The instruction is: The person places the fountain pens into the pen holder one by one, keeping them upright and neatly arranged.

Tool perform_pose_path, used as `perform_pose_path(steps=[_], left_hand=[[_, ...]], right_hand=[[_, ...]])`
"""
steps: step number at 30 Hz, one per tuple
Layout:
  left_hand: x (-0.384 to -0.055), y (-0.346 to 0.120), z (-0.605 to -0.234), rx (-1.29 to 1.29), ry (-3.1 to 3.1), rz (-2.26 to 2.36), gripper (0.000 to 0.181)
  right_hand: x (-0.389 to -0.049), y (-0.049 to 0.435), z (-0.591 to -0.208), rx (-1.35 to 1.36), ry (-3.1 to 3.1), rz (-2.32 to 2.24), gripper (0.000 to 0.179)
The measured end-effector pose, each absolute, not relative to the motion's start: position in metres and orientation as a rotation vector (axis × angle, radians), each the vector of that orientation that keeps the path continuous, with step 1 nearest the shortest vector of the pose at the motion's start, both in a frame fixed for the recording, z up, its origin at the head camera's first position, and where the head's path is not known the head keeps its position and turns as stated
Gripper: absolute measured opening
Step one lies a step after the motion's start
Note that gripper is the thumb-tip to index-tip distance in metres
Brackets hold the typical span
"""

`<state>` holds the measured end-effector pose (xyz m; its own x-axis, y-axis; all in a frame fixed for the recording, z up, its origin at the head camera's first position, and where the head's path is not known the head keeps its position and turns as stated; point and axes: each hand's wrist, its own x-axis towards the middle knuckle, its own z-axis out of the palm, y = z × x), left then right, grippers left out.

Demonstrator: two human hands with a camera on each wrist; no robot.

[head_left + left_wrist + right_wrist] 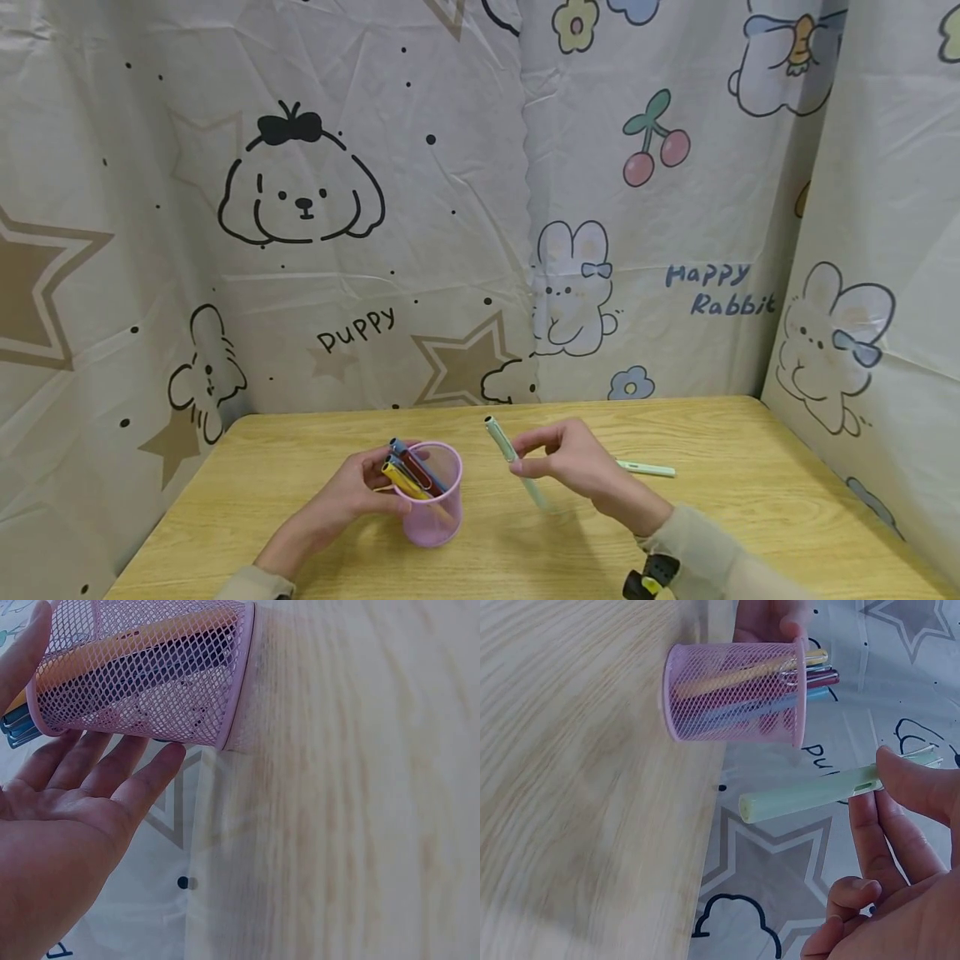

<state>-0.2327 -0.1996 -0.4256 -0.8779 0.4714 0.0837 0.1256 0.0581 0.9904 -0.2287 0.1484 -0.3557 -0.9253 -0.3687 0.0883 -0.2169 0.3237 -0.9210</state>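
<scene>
A pink mesh pen holder [435, 527] stands on the table, with my left hand [352, 493] holding it, thumb on the near side and fingers round the far side. Inside it lean a yellow pen [405, 481], a dark red pen [417, 471] and a blue pen [398, 447]. To the right of the holder, my right hand [581, 465] pinches a light green pen [810, 793] between thumb and fingers. This pen is tilted above the table, apart from the holder, its clip end up. Its blunt lower end shows in the right wrist view.
Another light green pen [649, 469] lies on the wooden table [750, 517] beyond my right hand, partly hidden by it. A printed curtain [450, 208] hangs behind the table's back edge and along both sides.
</scene>
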Motion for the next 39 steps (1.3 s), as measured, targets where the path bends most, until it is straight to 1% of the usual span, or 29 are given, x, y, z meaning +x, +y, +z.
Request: perform_pose_path(steps=[8, 15, 22, 32, 39], left_hand=[[-0.233, -0.2, -0.425, 0.593, 2.086, 1.888, 0.076], [-0.234, -0.199, -0.426, 0.58, 2.097, 1.885, 0.076], [-0.233, -0.199, -0.427, 0.589, 2.09, 1.889, 0.076], [-0.234, -0.199, -0.428, 0.65, 2.063, 1.91, 0.075], [-0.234, -0.199, -0.426, 0.641, 2.061, 1.908, 0.074]], right_hand=[[-0.229, 0.132, -0.349, -0.565, 2.43, -1.71, 0.026], [-0.233, 0.118, -0.343, -0.517, 2.434, -1.74, 0.027], [-0.235, 0.104, -0.337, -0.563, 2.419, -1.775, 0.029], [-0.239, 0.089, -0.336, -0.552, 2.376, -1.832, 0.029], [-0.242, 0.081, -0.337, -0.574, 2.354, -1.864, 0.028]])
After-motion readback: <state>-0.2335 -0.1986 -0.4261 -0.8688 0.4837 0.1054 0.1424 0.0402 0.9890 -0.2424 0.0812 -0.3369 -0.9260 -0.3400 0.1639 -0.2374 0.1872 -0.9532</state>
